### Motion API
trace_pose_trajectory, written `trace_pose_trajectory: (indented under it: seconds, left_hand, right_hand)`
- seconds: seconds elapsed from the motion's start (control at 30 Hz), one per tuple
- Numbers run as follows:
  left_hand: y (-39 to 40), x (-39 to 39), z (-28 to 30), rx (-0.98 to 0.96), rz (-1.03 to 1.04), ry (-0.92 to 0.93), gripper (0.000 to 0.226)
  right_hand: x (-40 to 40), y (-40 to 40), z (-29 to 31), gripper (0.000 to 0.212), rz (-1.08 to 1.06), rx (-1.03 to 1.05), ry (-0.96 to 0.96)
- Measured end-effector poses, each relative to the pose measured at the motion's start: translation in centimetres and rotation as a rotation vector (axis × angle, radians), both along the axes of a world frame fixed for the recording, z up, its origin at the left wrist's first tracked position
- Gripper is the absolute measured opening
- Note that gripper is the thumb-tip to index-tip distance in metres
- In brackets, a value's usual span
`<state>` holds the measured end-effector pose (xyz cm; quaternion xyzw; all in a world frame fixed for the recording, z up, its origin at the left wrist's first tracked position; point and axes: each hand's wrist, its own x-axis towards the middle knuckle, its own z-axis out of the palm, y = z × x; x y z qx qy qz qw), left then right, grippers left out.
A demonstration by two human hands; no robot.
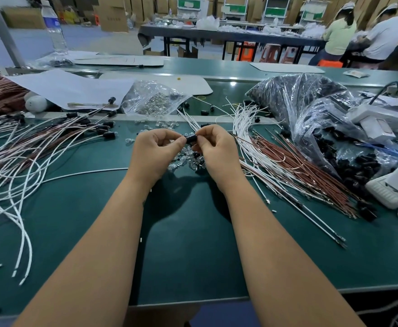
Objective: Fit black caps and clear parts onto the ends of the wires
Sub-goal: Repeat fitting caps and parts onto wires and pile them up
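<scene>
A black cap point(191, 139) sat between the two hands above the middle of the green desk point(193, 244). The left hand point(156, 149) pinched one end of it with curled fingers, and the right hand point(213, 147) pinched the other end, where white wires point(188, 120) ran away from the fingers toward the back of the desk. Beneath the hands lay a loose heap of small clear parts point(186, 160).

There were two plastic bags. A clear bag point(153, 97) behind the hands held more clear parts. A large bag point(311, 107) on the right was full of black caps, too many to count, some spilling near its mouth.

To the left lay a spread of finished wires point(52, 138), white and brown, each ending in a black cap. To the right lay a bundle of bare brown and white wires point(287, 166). One water bottle point(54, 27) stood at the far left. Two people point(363, 34) sat at a far table.
</scene>
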<state>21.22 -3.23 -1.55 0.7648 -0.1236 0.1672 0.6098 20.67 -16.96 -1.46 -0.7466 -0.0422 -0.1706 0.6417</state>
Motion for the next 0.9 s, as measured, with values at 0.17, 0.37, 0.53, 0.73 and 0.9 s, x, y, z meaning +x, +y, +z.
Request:
trace_pose_trajectory:
  seconds: [0.17,0.37,0.53,0.73,0.9]
  left_hand:
    - [0.1,-0.2,0.2,-0.036,-0.037,0.012,0.012]
    - [-0.3,0.0,0.3,-0.107,-0.09,0.072,0.015]
    - [-0.1,0.4,-0.2,-0.117,-0.009,0.036,0.016]
    - [0.1,0.9,-0.7,0.005,0.09,0.023,0.009]
    - [-0.1,0.8,-0.8,0.093,0.085,0.045,0.014]
  right_hand:
    - [-0.1,0.1,0.1,0.006,0.07,0.007,0.027]
    - [-0.3,0.0,0.5,0.01,0.033,-0.054,0.006]
    - [0.1,-2.3,0.8,0.016,-0.254,-0.373,-0.052]
    - [0.4,-6.3,0.1,0.048,-0.614,-0.631,0.137]
    - [0.4,-6.5,-0.2,0.039,-0.62,-0.844,0.278]
